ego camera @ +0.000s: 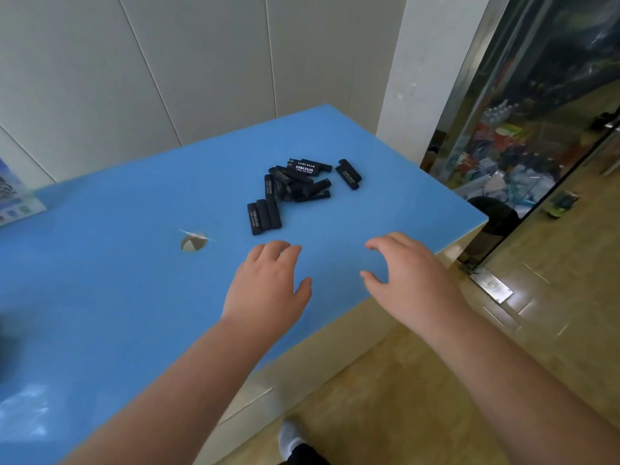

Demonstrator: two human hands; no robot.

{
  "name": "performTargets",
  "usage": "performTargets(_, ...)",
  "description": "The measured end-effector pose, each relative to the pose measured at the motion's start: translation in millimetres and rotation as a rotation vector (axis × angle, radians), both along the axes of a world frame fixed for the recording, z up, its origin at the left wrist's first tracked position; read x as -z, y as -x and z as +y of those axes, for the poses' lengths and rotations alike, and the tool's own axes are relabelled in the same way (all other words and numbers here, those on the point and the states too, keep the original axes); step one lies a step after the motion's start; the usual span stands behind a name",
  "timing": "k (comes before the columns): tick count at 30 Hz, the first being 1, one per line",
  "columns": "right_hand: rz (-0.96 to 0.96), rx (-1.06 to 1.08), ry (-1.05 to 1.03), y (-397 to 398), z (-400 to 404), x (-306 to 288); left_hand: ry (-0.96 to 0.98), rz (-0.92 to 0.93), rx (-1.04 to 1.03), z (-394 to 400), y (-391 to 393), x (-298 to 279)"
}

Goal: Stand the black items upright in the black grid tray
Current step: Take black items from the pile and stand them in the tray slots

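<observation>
Just short of the pile: left hand (268, 283) and right hand (406, 276), fingers loosely spread, holding nothing.
Black items (292, 189) heaped flat on blue table (100, 263), beyond both hands.

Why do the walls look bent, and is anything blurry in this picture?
Head view: the wide-angle lens bows the wall panels and table edges; the left edge smears out of focus; the pile of black items stays fairly sharp; the glass door shows reflections.
</observation>
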State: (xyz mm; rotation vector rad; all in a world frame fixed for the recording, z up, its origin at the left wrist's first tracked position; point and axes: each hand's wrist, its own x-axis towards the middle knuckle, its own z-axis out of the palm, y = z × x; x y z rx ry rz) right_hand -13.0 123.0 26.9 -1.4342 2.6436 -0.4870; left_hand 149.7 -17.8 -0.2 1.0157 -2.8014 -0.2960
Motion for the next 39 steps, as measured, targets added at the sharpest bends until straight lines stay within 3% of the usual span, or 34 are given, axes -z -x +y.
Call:
performTargets(7,-0.025,-0.046,0.012,34,-69,8,-0.04,-0.011,-0.037,-65,37,4)
performTargets(14,-0.06,-0.179,-0.021,65,-122,15,-0.087,0.019,-0.242,-111,52,11)
performTargets(23,-0.123,-0.394,-0.045,89,-158,25,-0.138,-0.116,-0.486,-132,71,22)
performTargets(35,-0.204,-0.548,-0.057,75,-191,36,-0.45,0.127,-0.701,-137,59,17)
performTargets(39,-0.042,-0.631,-0.048,51,-207,36,-0.478,0.287,-0.737,-130,52,14)
